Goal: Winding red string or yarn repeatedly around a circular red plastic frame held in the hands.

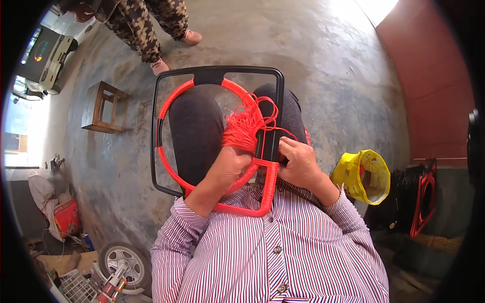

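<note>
Concrete floor (333,101) surrounds; black frame (270,144) spans the lap (194,136) toward the knee edge, apparently for support.
Left grip (232,164) clutches red cord bundle (241,130), likely limiting tangles; right grip (299,160) is closed at the frame's right bar, contents hidden.

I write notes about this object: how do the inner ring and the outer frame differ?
The inner ring is circular; the outer frame is roughly rectangular with rounded corners. The ring is mostly red, the frame mostly black with red wrapping at its lower right. The ring is smaller and sits within the frame. Both show red and black parts.
</note>
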